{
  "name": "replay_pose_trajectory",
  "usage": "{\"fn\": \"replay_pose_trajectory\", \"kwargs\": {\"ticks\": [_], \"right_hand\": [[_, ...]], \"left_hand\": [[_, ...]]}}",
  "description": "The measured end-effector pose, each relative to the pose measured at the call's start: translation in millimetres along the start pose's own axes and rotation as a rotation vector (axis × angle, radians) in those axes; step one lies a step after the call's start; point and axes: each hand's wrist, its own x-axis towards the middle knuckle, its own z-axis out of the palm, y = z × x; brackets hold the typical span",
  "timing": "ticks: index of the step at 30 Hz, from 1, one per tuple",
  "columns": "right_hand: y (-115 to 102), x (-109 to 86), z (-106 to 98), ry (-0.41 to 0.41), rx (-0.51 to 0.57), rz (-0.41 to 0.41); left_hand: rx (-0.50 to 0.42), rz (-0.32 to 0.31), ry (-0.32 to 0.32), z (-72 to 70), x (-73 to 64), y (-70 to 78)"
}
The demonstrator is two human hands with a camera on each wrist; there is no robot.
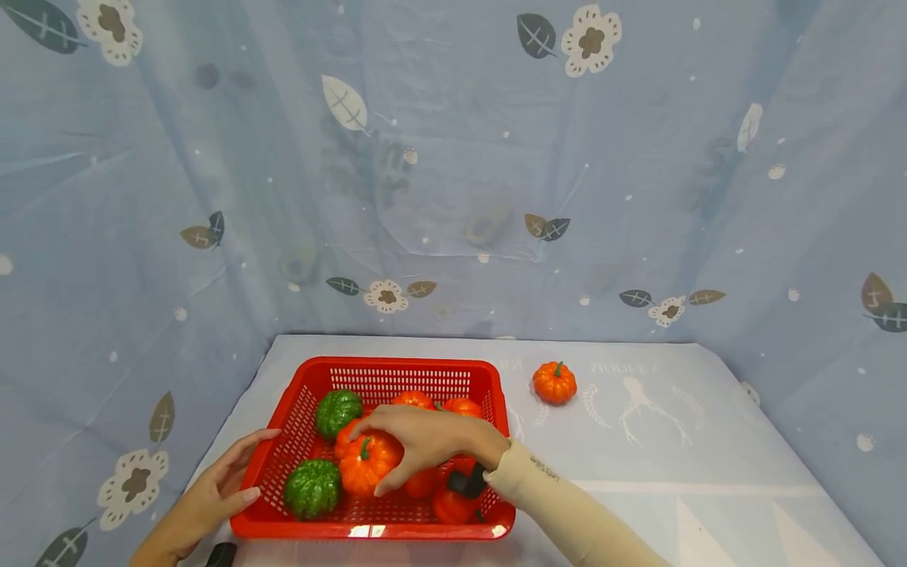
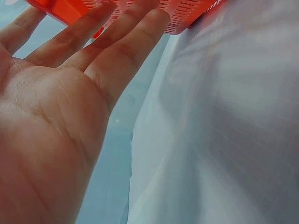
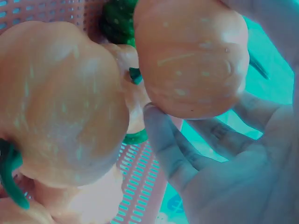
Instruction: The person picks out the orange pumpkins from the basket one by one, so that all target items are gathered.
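Observation:
A red plastic basket (image 1: 312, 370) holds several toy pumpkins. Inside it, my right hand (image 1: 425, 437) grips an orange pumpkin (image 1: 367, 468) with a green stem, thumb on one side and fingers on the other. The right wrist view shows this pumpkin (image 3: 191, 60) held between thumb and fingers, beside a larger-looking orange pumpkin (image 3: 60, 102). My left hand (image 1: 220, 488) touches the left side of the basket, its fingers extended. In the left wrist view those fingers (image 2: 126, 51) lie against the perforated basket wall (image 2: 180, 16).
Two green pumpkins (image 1: 312, 489) sit at the basket's left side. More orange pumpkins (image 1: 453, 504) lie at its right. A single orange pumpkin (image 1: 555, 383) stands on the pale tablecloth (image 1: 638, 449), right of the basket. Blue patterned cloth (image 1: 453, 197) hangs behind and on both sides.

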Motion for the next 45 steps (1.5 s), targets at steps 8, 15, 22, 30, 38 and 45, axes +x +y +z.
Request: {"fn": "replay_pose_trajectory", "kwargs": {"ticks": [8, 15, 22, 30, 38, 45], "right_hand": [[5, -14.7, -11, 0.133, 0.024, 0.023], [10, -33.1, -25, 0.203, 0.094, 0.065], [22, -57.2, -33, 0.281, 0.142, 0.084], [37, -86.1, -37, 0.344, 0.172, 0.185], [52, -117.7, -42, 0.424, 0.22, 0.226], [67, -145.5, -44, 0.5, 0.206, 0.26]], "left_hand": [[-0.008, 0.015, -0.017, -0.2, -0.4, 2.4], [-0.017, 0.043, -0.023, -1.6, -2.1, 0.4], [-0.006, 0.034, -0.011, -0.8, -1.4, 0.4], [0.009, 0.022, 0.011, 0.2, -0.9, 0.6], [-0.019, 0.034, -0.015, -1.6, -1.6, 0.5], [0.008, 0.032, 0.001, -0.4, -1.2, 1.4]]}}
